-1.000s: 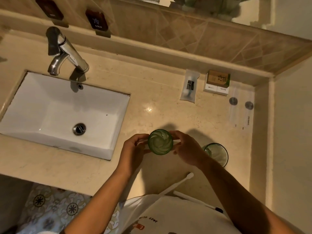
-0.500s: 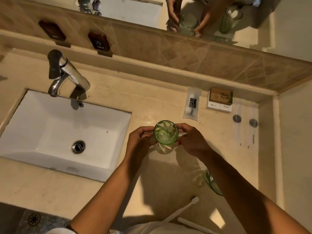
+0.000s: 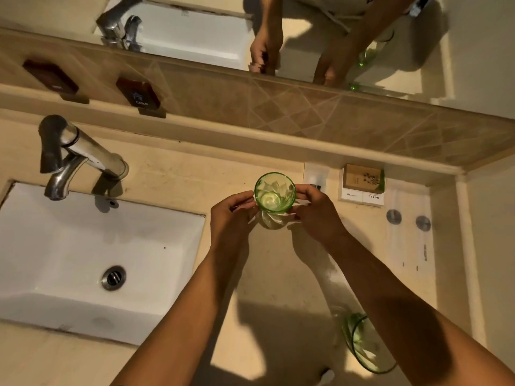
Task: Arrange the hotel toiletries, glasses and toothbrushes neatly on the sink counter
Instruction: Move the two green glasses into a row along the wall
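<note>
Glass (image 3: 274, 192) pinched by left hand (image 3: 231, 215) and right hand (image 3: 317, 211) fingers toward the tabletop's (image 3: 178, 176) back edge, probably to line up beside the toiletry boxes (image 3: 362, 185).

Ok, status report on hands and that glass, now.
Left hand and right hand both gripping the green ribbed drinking glass. Glass upright near the back ledge. Plastic-wrapped sachet close behind.

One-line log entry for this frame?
both hands, left hand and right hand, hold green glass | above counter | second glass near edge
</note>
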